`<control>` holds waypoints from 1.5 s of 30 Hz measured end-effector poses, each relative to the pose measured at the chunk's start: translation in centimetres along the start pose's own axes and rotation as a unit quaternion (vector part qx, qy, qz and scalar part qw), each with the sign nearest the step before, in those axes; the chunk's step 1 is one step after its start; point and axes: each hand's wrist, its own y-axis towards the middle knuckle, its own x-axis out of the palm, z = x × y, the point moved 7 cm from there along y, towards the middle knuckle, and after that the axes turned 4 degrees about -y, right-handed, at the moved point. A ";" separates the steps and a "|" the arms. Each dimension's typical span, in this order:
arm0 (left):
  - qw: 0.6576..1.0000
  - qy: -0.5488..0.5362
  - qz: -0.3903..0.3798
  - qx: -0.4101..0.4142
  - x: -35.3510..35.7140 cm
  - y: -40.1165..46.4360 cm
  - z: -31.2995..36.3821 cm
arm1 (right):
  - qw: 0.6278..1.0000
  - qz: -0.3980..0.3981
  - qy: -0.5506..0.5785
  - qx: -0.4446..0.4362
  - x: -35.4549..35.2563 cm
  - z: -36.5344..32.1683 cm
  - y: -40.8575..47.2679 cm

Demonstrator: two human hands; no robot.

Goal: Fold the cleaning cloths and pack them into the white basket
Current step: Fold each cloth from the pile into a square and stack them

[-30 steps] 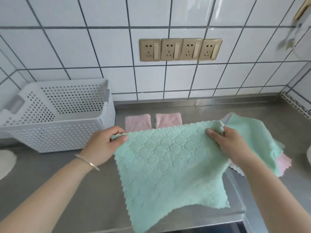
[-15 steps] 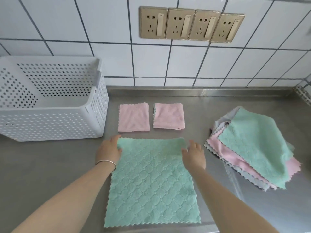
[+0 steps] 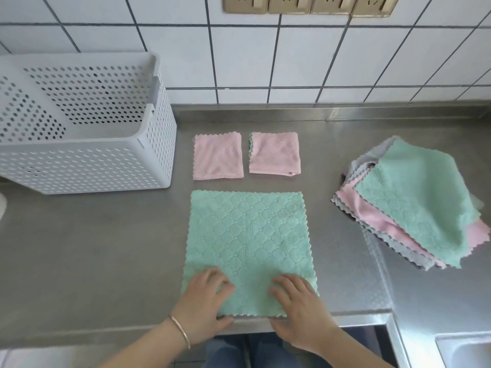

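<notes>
A mint-green cleaning cloth (image 3: pixel 247 243) lies spread flat on the steel counter in front of me. My left hand (image 3: pixel 204 306) and my right hand (image 3: pixel 300 309) rest on its near corners, fingers on top and thumbs tucked at the near edge, pinching it. Two folded pink cloths (image 3: pixel 218 156) (image 3: pixel 275 154) lie side by side just beyond it. A loose pile of unfolded cloths (image 3: pixel 414 203), green on top of pink and grey, sits to the right. The white perforated basket (image 3: pixel 79 168) stands at the back left with nothing visible inside it.
The tiled wall with a row of gold sockets (image 3: pixel 305 4) runs behind the counter. A sink (image 3: pixel 465 351) begins at the lower right. A white object (image 3: pixel 1 208) shows at the left edge. The counter's front edge is right under my hands.
I lowered the green cloth from the air and laid it flat on the counter. My hands slid from its far corners back to its near edge.
</notes>
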 end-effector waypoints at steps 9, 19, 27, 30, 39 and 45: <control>1.000 -0.013 -0.012 -0.020 -0.7 -0.1 -0.7 | 0.999 -0.031 -0.010 0.037 -0.9 0.6 0.8; 0.896 -0.298 -0.115 -0.308 -2.6 -3.3 -7.4 | 0.930 -0.245 0.151 0.229 -3.1 6.4 -0.2; 0.827 -0.359 0.010 -0.432 -4.6 0.3 -10.2 | 0.840 -0.095 0.319 0.428 -4.0 11.4 3.1; 0.828 -0.317 0.042 -0.460 -4.5 2.3 -11.8 | 0.820 -0.048 0.316 0.475 -3.3 12.6 4.3; 0.845 -0.204 0.030 -0.493 -3.3 5.9 -13.3 | 0.816 -0.035 0.261 0.514 -2.8 13.1 6.3; 0.851 -0.189 0.052 -0.487 -3.6 6.1 -12.9 | 0.812 -0.031 0.233 0.534 -2.8 13.5 6.1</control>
